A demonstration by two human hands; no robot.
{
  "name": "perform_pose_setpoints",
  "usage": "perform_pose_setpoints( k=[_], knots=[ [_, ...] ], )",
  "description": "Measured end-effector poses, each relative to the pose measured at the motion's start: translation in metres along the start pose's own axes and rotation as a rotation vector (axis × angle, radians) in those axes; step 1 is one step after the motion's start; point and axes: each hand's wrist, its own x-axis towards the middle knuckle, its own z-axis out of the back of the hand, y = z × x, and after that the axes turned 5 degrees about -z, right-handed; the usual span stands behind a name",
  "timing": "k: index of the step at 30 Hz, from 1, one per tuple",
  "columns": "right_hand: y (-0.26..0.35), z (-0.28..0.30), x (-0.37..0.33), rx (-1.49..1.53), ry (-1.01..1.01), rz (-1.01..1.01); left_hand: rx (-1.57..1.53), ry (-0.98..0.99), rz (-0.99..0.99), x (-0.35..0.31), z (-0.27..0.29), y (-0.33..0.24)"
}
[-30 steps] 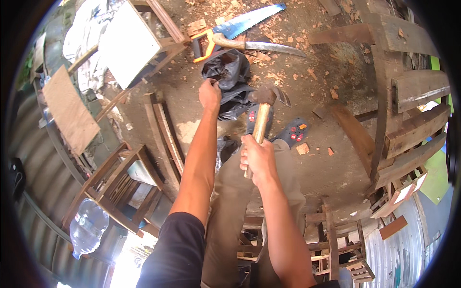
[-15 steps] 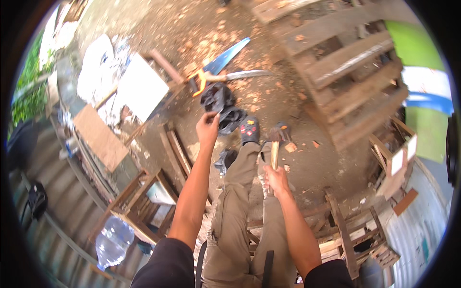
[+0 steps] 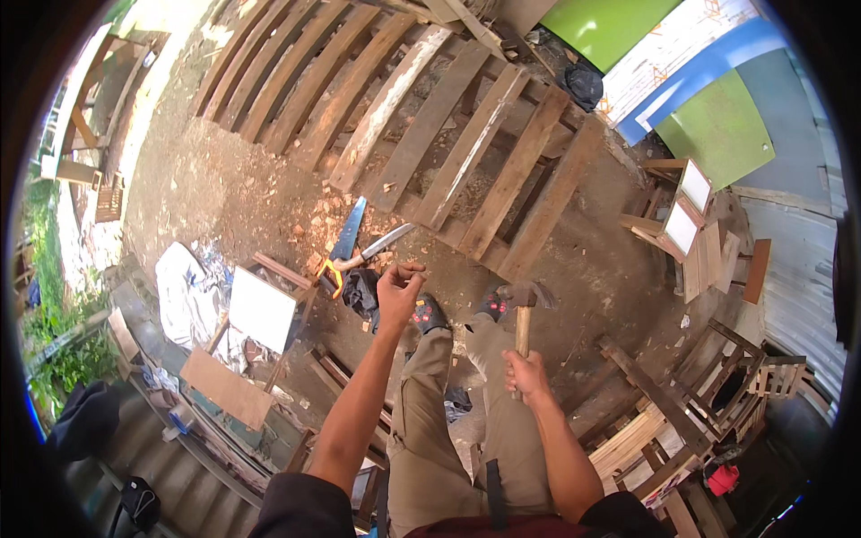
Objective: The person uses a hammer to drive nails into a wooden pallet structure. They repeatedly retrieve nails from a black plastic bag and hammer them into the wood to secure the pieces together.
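My right hand is wrapped round the wooden handle of a hammer, which points away from me with its dark head above my shoe. My left hand is raised in front of me, thumb and fingers pinched together. Whatever it pinches, if anything, is too small to make out. Beyond the left hand, on the ground, lie a handsaw with a blue blade and orange handle, and a machete with a wooden grip. A crumpled black plastic bag lies beside them.
A large slatted wooden pallet spans the ground ahead, with wood chips near its edge. To the left are a white board and a brown panel. Wooden frames stand at right, below a small wooden stand with white panels.
The view has swung to the right and taken in more of the pallet. My left hand stays pinched and raised; the hammer stays in my right hand, now more upright with its head clearly visible.
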Motion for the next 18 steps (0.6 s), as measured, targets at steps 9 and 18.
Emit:
perform_pose_setpoints(
  k=[9, 18],
  knots=[
    [0.071, 0.038, 0.019, 0.010, 0.126, -0.031, 0.158, 0.096, -0.068, 0.100, -0.110, -0.056],
    [0.132, 0.095, 0.067, 0.053, 0.173, -0.080, 0.172, -0.140, 0.057, 0.217, -0.297, -0.066]
  ],
)
